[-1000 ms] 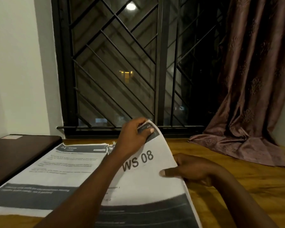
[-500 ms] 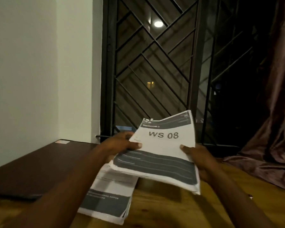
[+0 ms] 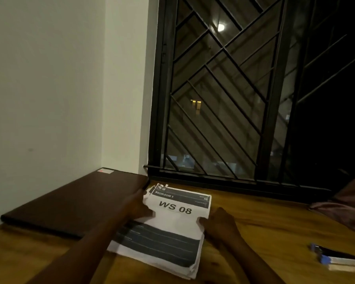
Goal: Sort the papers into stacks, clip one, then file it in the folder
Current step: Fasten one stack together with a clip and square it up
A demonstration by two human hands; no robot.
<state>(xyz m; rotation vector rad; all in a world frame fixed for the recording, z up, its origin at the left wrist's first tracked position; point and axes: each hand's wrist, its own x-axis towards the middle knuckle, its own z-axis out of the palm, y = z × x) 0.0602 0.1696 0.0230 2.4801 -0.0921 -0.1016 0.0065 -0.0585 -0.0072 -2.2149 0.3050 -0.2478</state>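
The paper stack (image 3: 172, 228), with "WS 08" on its top sheet, lies on the wooden table (image 3: 264, 232), just right of the dark folder (image 3: 76, 201). Your left hand (image 3: 138, 206) holds its left edge, the thumb pressed on top. Your right hand (image 3: 219, 222) holds its right edge with curled fingers. At the near right lies a small blue and white object (image 3: 334, 258), and at the far right a curtain (image 3: 346, 206).

Fine print on the top sheet (image 3: 173, 221) is illegible — the blue-ended object (image 3: 334, 258) is blurred
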